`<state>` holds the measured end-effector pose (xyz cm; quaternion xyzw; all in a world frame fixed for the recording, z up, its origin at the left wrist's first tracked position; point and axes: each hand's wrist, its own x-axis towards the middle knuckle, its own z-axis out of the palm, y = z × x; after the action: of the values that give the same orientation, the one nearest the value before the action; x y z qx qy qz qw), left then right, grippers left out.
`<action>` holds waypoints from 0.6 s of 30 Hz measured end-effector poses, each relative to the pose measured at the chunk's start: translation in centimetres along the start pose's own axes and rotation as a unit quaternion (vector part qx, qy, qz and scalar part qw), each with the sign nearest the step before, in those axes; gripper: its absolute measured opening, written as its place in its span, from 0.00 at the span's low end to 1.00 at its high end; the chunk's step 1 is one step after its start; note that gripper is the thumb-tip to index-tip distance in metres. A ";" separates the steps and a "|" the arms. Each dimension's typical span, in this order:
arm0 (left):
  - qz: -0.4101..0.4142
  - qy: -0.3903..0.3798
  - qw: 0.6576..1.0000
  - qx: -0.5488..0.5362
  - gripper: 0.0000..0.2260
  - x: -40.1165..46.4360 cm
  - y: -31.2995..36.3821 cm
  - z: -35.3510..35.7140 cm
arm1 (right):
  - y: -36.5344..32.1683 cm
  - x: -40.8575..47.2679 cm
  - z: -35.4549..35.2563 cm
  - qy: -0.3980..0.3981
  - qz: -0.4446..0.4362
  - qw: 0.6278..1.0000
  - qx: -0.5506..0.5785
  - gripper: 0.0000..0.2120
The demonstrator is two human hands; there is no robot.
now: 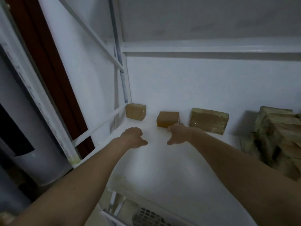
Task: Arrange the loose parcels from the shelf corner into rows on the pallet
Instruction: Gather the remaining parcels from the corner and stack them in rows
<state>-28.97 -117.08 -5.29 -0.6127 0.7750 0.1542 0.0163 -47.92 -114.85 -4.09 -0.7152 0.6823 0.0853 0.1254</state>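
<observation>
Neither hand grips anything — left hand (pixel 133 138) hovers over the white shelf board (pixel 156 170) at frame centre, fingers curled loosely downward, thumb sticking out to the right, holding nothing. Right hand (pixel 178 133) just right of it, fingers spread and relaxed, thumb pointing left toward the other thumb; its fingertips are at the near lower edge of the middle parcel (pixel 167 119), contact unclear. Both bare forearms run in from the lower corners of the frame. Three brown taped parcels sit along the back wall of the shelf: corner parcel (pixel 136 111) tucked against the white upright post (pixel 125 82) left of centre, the middle parcel a little nearer the camera and apart from it, then a larger flat parcel (pixel 209 120) to the right, leaning back against the wall. At the right edge — a messy heap of more wrapped parcels (pixel 276 132), blurred. White shelf beam (pixel 211 46) crosses the upper right. Left of the frame: diagonal white braces, a dark red panel (pixel 48 70), and a grey cylinder (pixel 24 136) at the lower left. A metal grille (pixel 146 217) shows at the bottom centre below the shelf edge.
</observation>
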 end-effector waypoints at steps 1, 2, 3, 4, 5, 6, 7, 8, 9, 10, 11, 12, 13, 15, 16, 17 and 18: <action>0.001 -0.002 1.000 -0.002 0.27 0.1 -1.1 0.1 | -0.6 0.7 0.4 -0.002 0.003 1.000 0.002 0.30; 0.002 -0.004 1.000 -0.004 0.28 0.4 -2.1 0.2 | -1.2 1.5 0.8 -0.002 0.007 1.000 0.007 0.30; 0.005 -0.007 1.000 -0.003 0.28 0.7 -3.0 0.3 | -1.7 2.2 1.2 -0.001 0.013 1.000 0.012 0.30; 0.008 -0.010 1.000 -0.003 0.29 1.0 -3.9 0.4 | -2.1 2.9 1.6 -0.001 0.022 1.000 0.015 0.31; 0.010 -0.012 1.000 -0.002 0.30 1.3 -4.8 0.5 | -2.5 3.5 2.0 0.001 0.032 0.999 0.016 0.31; 0.012 -0.014 1.000 -0.003 0.30 1.8 -5.5 0.5 | -2.7 4.1 2.5 0.003 0.044 0.999 0.017 0.31; 0.014 -0.014 1.000 -0.004 0.31 2.3 -6.2 0.6 | -2.9 4.6 3.0 0.006 0.055 0.998 0.018 0.32; 0.015 -0.015 1.000 -0.007 0.32 2.8 -6.7 0.6 | -3.1 5.0 3.5 0.008 0.066 0.998 0.020 0.33; 0.017 -0.017 1.000 -0.011 0.32 3.3 -7.0 0.6 | -3.1 5.3 3.8 0.009 0.077 0.997 0.023 0.33; 0.021 -0.020 0.999 -0.015 0.33 3.8 -7.2 0.6 | -3.0 5.7 4.2 0.009 0.087 0.996 0.025 0.34; 0.026 -0.022 0.999 -0.019 0.34 4.4 -7.2 0.7 | -2.9 6.0 4.4 0.010 0.096 0.995 0.027 0.34; 0.031 -0.024 0.999 -0.023 0.34 5.0 -7.2 0.7 | -2.6 6.3 4.4 0.012 0.106 0.994 0.029 0.34; 0.036 -0.025 0.999 -0.029 0.35 5.6 -7.0 0.6 | -2.3 6.7 4.3 0.014 0.116 0.993 0.028 0.33; 0.042 -0.021 0.998 -0.044 0.35 7.2 -6.6 0.6 | -1.5 7.6 4.0 0.022 0.133 0.991 0.023 0.29; 0.043 -0.019 0.997 -0.053 0.35 8.0 -6.3 0.6 | -1.0 8.2 3.8 0.025 0.141 0.989 0.023 0.28; 0.044 -0.018 0.997 -0.062 0.36 8.9 -6.1 0.7 | -0.6 8.9 3.7 0.028 0.148 0.988 0.026 0.27; 0.044 -0.019 0.996 -0.073 0.36 9.8 -5.8 0.8 | -0.1 9.5 3.6 0.029 0.153 0.987 0.033 0.27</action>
<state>-25.95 -127.28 -9.38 -0.5744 0.7874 0.2227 -0.0202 -47.15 -122.88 -10.31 -0.5997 0.7897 0.0597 0.1144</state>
